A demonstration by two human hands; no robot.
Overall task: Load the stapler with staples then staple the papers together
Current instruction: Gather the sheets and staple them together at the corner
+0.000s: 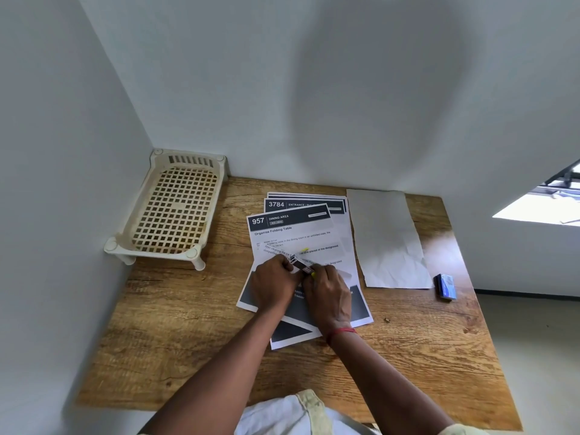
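A small stapler (300, 264), metal with yellow parts, is held between both hands over the printed papers (292, 227) in the middle of the wooden table (175, 324). My left hand (273, 282) grips its left end, fingers curled. My right hand (328, 293) grips its right end from the near side. The stapler is mostly hidden by the fingers. A blue staple box (445, 287) lies on the table to the right, apart from both hands.
A blank crumpled sheet (387, 237) lies right of the printed papers. A cream plastic mesh tray (171, 208) on short legs stands in the back left corner against the walls. The table's right edge drops to the floor.
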